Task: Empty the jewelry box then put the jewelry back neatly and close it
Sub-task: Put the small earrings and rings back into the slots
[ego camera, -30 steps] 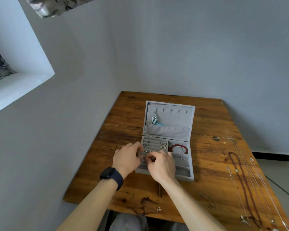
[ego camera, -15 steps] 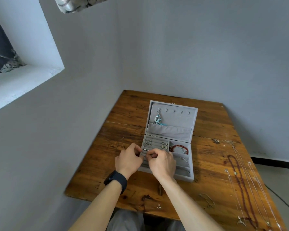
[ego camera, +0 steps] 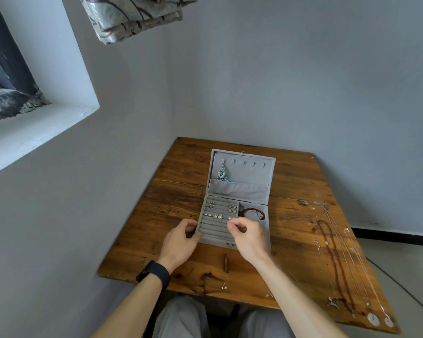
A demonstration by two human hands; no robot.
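Refilling seems underway: the left hand point(ego camera: 180, 243) grips the box point(ego camera: 252, 173) edge. The right hand point(ego camera: 250, 239) fingers point(ego camera: 232, 225) are pinched together, on what I cannot tell. Necklaces point(ego camera: 337, 262) at right likely need a careful lift next.

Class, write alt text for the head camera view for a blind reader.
An open grey jewelry box sits on a wooden table; the left hand grips its edge, the right hand pinches above it. Necklaces lie alongside.

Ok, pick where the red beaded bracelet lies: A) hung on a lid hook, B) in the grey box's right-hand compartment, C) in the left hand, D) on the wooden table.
B: the red beaded bracelet sits in the right-hand compartment of the open grey velvet jewelry box.
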